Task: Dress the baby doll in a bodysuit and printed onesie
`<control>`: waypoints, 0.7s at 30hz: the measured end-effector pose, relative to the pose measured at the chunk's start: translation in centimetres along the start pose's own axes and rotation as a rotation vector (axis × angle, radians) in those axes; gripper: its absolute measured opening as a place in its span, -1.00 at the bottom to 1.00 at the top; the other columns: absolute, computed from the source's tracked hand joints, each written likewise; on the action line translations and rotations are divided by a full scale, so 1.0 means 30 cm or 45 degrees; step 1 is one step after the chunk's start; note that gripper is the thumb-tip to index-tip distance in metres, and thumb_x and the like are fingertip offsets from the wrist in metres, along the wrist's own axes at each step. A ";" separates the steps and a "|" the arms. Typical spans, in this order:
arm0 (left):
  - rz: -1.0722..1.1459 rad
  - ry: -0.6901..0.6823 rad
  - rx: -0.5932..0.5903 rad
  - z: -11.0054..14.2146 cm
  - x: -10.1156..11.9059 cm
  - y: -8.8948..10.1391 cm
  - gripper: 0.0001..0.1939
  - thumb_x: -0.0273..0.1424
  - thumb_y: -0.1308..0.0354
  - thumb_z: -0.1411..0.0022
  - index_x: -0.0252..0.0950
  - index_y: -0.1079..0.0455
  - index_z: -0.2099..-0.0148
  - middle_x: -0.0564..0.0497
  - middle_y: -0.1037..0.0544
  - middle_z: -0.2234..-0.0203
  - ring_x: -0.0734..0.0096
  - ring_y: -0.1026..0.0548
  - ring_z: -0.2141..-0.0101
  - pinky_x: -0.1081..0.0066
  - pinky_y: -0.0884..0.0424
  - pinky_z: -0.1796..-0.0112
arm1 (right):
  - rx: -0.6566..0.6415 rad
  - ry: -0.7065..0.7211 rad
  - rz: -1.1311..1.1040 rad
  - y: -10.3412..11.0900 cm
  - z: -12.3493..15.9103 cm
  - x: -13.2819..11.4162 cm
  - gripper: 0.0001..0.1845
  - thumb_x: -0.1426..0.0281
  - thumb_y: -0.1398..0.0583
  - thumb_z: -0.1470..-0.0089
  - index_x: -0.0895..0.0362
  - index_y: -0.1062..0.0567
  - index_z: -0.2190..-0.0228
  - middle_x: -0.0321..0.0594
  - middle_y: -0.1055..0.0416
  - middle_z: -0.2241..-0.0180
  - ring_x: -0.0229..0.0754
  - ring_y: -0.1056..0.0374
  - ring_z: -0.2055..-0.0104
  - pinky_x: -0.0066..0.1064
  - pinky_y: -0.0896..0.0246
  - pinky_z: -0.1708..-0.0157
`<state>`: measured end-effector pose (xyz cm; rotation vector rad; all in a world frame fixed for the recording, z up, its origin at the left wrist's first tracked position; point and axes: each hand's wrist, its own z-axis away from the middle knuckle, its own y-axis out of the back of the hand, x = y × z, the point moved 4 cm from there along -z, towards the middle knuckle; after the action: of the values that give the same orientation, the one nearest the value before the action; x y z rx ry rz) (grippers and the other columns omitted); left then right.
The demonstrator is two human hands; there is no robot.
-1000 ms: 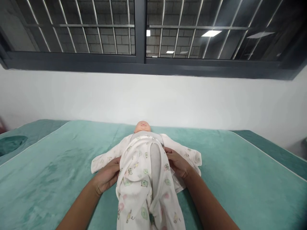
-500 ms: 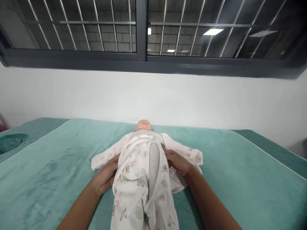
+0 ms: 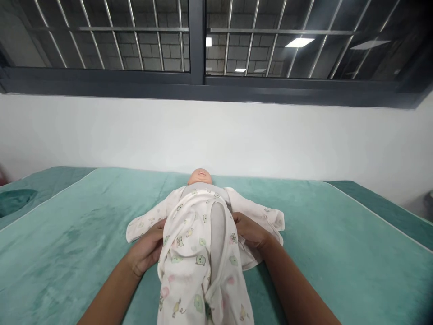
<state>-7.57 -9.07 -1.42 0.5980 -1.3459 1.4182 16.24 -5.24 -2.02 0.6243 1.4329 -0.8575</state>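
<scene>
A baby doll (image 3: 200, 177) lies on its back, head toward the wall. It wears a white printed top (image 3: 149, 221) with sleeves spread to both sides. White printed baby pants (image 3: 184, 266), pulled high over the belly, have a slit in front where grey cloth (image 3: 217, 230) shows. My left hand (image 3: 149, 246) is closed at the left side of the pants' waist, its fingertips hidden by the fabric. On the other side, my right hand (image 3: 250, 229) pinches the pants' right edge, above the spread flap of the top; its fingertips are tucked out of sight.
Green plush covering (image 3: 84, 234) spreads under the doll. A darker green oval patch (image 3: 16, 201) lies at the far left. Behind rises a white wall (image 3: 216, 135) with a dark-framed barred window (image 3: 198, 45) above.
The view has shifted slightly. Both hands stay at the sides of the pants' waist, with hardly any movement of the doll or its clothes.
</scene>
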 end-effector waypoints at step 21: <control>-0.331 -0.177 0.400 -0.021 0.021 -0.033 -0.69 -0.25 -0.29 0.04 -0.29 -0.49 0.23 -0.09 -0.61 0.30 -0.02 -0.46 0.12 0.21 -0.37 0.14 | 0.367 0.366 0.311 -0.040 -0.048 -0.076 -0.77 0.27 -0.25 0.05 0.07 -0.56 0.30 -0.23 -0.49 0.42 -0.04 -0.33 0.27 -0.25 -0.23 0.25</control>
<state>-6.69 -8.44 -0.63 1.0560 -1.1090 1.4009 14.57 -4.48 0.30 1.1552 1.4597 -0.8076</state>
